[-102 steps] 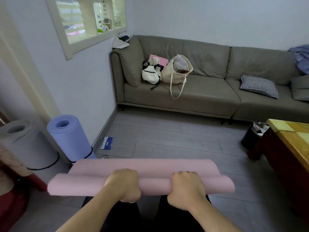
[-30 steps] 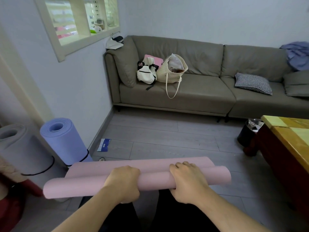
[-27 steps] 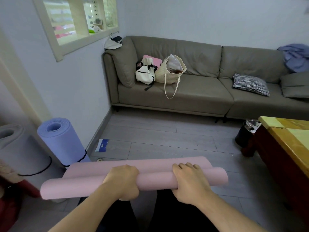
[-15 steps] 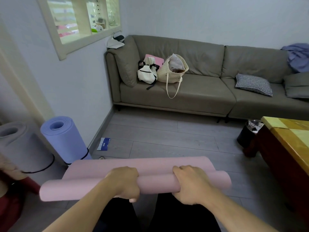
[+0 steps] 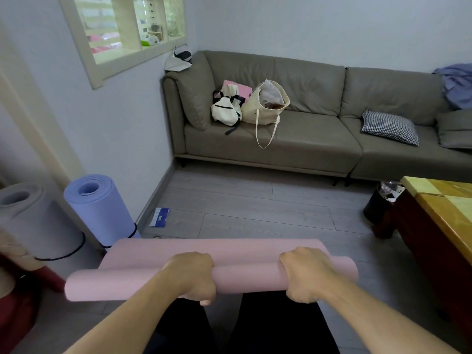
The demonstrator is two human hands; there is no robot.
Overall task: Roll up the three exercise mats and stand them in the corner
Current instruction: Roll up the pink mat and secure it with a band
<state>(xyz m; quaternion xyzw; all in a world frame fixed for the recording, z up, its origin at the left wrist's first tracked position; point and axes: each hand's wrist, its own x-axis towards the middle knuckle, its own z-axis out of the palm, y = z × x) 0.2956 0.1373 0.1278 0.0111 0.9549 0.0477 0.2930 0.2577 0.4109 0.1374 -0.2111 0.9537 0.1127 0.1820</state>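
Observation:
A pink exercise mat [image 5: 245,278] lies across the floor in front of me, partly rolled into a tube, with a short flat strip showing beyond the roll. My left hand [image 5: 191,275] and my right hand [image 5: 305,273] both grip the roll from above, left and right of its middle. A blue rolled mat [image 5: 102,213] stands upright against the left wall with a black band near its base. A grey rolled mat [image 5: 30,223] stands upright left of it, also banded.
A grey sofa [image 5: 306,139] with bags and a checked cushion [image 5: 389,127] runs along the far wall. A dark wooden table [image 5: 444,221] and a black bin [image 5: 380,203] stand at the right. A small blue-white packet [image 5: 160,217] lies on the floor by the left wall.
The pink roll has grown slightly thicker as both hands kept turning it; the flat strip beyond it has shortened a little. The standing mats have not moved.

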